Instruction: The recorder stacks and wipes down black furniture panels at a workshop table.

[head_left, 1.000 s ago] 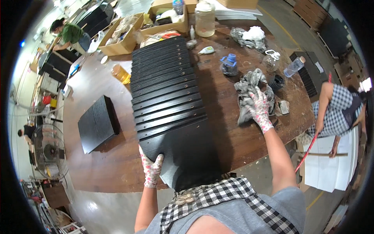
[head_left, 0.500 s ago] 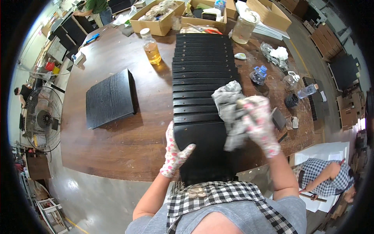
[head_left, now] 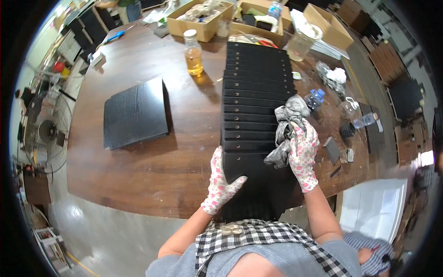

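Observation:
A long row of overlapping black panels, each with small holes near its ends, runs away from me across the table. My left hand, in a white floral glove, grips the left edge of the nearest panel, thumb on top and fingers along the side. A crumpled grey rag is bunched in my gloved right hand, which presses it onto the right side of the row. The rag hides part of the panel ends there.
On the brown table, a stack of black panels lies left, behind it a bottle of amber liquid. Open cartons and a large jar stand at the back. Right are a blue-capped bottle and a grey block.
My right hand and the rag, blurred before, now look sharp and lie closer in over the panels' right side. The whole view has shifted slightly. At lower right, another person has moved.

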Tool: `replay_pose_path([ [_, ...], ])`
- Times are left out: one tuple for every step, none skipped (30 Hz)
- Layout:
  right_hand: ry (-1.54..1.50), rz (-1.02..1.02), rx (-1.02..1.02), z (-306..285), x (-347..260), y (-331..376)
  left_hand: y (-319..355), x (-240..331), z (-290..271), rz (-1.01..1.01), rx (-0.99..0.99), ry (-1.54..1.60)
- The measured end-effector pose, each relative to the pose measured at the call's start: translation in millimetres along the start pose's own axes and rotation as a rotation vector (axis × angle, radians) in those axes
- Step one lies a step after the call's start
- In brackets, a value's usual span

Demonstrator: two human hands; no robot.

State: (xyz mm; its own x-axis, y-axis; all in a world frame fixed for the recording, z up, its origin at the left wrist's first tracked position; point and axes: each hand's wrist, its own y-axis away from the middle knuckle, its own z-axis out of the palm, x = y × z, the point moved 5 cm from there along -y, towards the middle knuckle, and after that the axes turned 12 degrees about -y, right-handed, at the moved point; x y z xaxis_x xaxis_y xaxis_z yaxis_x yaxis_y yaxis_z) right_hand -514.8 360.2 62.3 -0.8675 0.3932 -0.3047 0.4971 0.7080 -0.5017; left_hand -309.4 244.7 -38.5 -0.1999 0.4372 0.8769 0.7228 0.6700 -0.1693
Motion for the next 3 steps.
replay_pose_path([
  [0.046, 0.012, -0.034, 10.1, -2.6, -2.1, -1.4, 3.2, 1.2, -0.001, -0.018, -0.039],
  [-0.042, 0.102, -0.131, 29.6, -7.5, -4.4, 0.1, 5.1, 0.0, -0.002, -0.024, -0.050],
  [-0.123, 0.194, -0.221, 50.7, -22.5, -13.3, -2.2, 6.1, 0.8, 0.007, -0.032, -0.058],
])
